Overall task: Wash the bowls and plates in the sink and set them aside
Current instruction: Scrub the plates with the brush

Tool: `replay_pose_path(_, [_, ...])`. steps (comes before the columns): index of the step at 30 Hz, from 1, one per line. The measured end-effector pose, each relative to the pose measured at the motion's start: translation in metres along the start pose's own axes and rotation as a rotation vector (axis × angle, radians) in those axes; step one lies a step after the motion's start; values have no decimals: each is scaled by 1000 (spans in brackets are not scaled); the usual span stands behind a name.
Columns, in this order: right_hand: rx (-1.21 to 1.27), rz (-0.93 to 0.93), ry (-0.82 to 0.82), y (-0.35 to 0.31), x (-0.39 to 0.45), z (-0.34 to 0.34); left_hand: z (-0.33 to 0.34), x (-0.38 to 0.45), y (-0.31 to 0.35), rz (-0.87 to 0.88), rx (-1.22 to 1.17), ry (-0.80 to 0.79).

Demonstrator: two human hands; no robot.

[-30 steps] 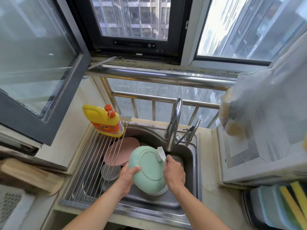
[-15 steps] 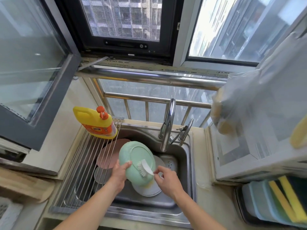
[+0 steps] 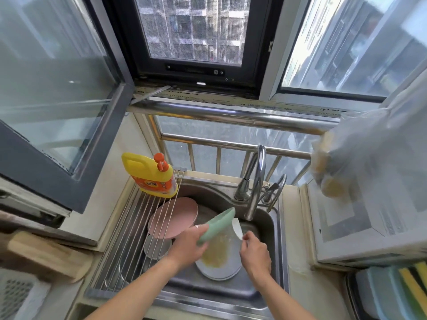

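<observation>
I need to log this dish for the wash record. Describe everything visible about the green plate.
The green plate is pale mint, smooth and matte, plastic or melamine by its look. It is seen nearly edge-on, tilted steeply, upper rim toward the faucet, above a soiled white plate in the sink. The left hand grips its lower edge. The white brush in the right hand lies close beside it; contact is unclear.

This is a home kitchen, high up in a flat. A metal sink (image 3: 275,232) with a tap (image 3: 255,181) sits under a window (image 3: 194,31) (tall buildings show outside), with yellow dish soap (image 3: 150,176) at its far left.
</observation>
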State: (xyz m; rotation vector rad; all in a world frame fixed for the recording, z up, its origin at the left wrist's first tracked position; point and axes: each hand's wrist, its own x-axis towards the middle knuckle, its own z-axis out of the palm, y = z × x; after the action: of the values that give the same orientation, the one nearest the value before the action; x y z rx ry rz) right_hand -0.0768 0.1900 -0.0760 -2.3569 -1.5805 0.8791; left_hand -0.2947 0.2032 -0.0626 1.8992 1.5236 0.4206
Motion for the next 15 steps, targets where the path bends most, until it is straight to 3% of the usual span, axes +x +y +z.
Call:
replay_pose_path(4, [11, 18, -30, -2, 0, 5, 2, -3, -11, 283, 326, 25])
replay_pose_path(7, [2, 24, -77, 0, -3, 11, 9, -8, -17, 365, 396, 37])
replay_pose_path(9, [-10, 19, -116, 2, -5, 16, 9, -9, -19, 301, 375, 72])
replay_pose_path(15, [-13, -31, -227, 6, -7, 28, 12, -7, -40, -169, 358, 99])
